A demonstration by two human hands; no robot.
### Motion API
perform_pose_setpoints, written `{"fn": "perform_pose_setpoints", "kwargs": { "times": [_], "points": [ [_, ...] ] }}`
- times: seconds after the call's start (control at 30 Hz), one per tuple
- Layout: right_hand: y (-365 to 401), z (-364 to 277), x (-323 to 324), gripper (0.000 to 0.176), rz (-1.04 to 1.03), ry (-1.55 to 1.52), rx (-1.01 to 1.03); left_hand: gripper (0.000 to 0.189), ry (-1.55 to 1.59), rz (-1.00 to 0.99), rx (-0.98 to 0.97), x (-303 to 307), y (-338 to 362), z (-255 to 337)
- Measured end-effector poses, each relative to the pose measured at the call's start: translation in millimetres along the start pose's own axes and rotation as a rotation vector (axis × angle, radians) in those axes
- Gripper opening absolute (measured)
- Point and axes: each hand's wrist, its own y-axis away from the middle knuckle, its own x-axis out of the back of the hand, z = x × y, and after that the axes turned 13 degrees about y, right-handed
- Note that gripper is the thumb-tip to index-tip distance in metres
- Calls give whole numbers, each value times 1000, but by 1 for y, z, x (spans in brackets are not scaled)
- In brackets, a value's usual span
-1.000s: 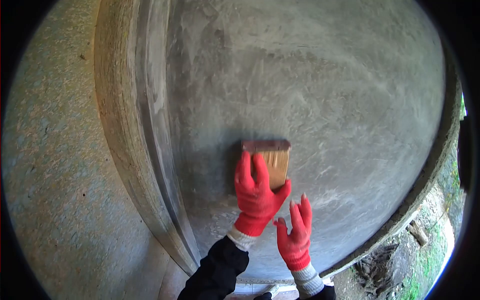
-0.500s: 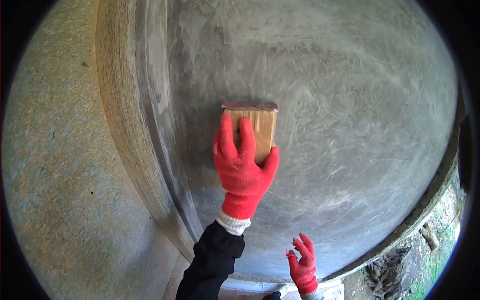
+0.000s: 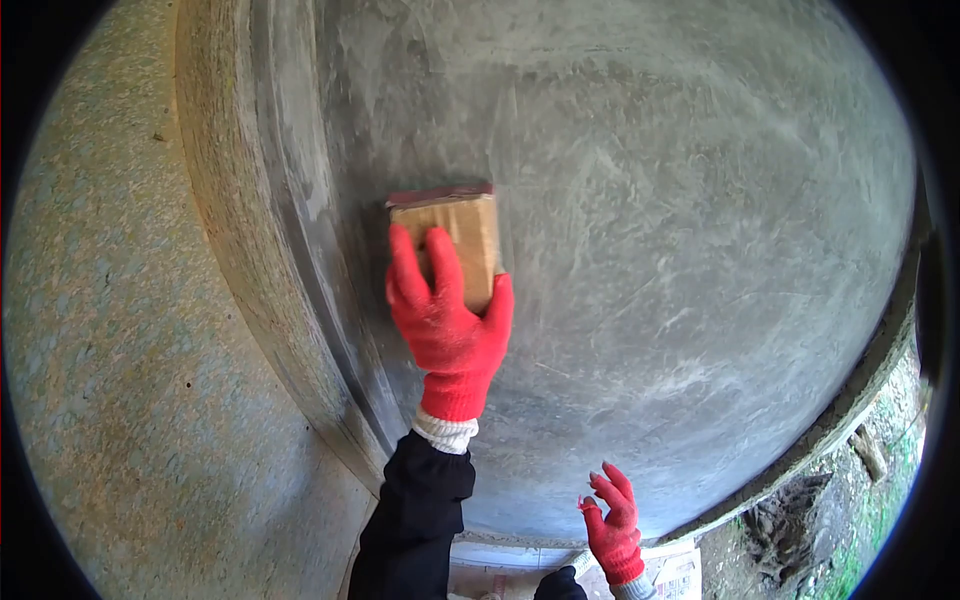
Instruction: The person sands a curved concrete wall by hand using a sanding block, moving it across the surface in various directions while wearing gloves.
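Note:
My left hand (image 3: 447,325), in a red glove with a white cuff, grips a wooden sanding block (image 3: 460,235) from above. Its fingers lie over the wood and the thumb presses the right side. Dark reddish sandpaper (image 3: 440,195) shows along the block's far edge, and the underside is hidden against the smooth grey cement surface (image 3: 680,250). Lower right, my right hand (image 3: 613,525), also red-gloved, hangs apart from the block with fingers loosely spread and nothing in them. Some fingertips poke out of that glove.
A raised cement moulding (image 3: 285,230) borders the grey surface on the left, beside a rough speckled wall (image 3: 120,350). Along the lower right runs the surface's rim (image 3: 850,440). Beyond it lie dark debris (image 3: 785,530) and a piece of wood (image 3: 868,455). Printed paper (image 3: 678,575) lies below.
My left hand has slid the sanding block left and slightly up across the cement, nearer the moulding. My right hand has shifted only a little.

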Motion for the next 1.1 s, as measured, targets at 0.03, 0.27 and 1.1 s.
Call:
{"fn": "perform_pose_setpoints", "kwargs": {
  "times": [0.03, 0.27, 1.1],
  "points": [
    [-1, -2, 1, 44, -11, -5, -15, 65, -25, 7, -2, 1, 15, -6],
    [14, 12, 1, 40, -37, 48, -46, 68, -55, -141, 54, 23, 203, -56],
    [14, 11, -22, 36, -181, -68, 53, 79, -162, -138, -9, 27, 74, -45]
  ]
}}
